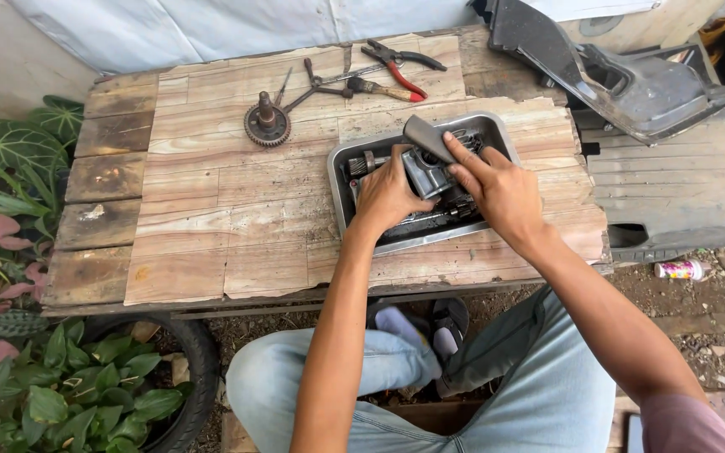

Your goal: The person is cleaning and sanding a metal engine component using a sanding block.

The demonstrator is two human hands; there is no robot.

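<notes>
— Where are my hands?
— Both over the metal tray near the tabletop's right edge. My left hand is curled around the greasy engine part in it; my right hand pinches a flat grey scraper against it.
— Anything else?
— Gear and pliers by the far edge

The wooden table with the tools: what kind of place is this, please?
Probably an informal outdoor repair spot, likely for motorcycles: pliers and a gear lie on the wooden table, both hands work on an engine part in a metal tray.
</notes>
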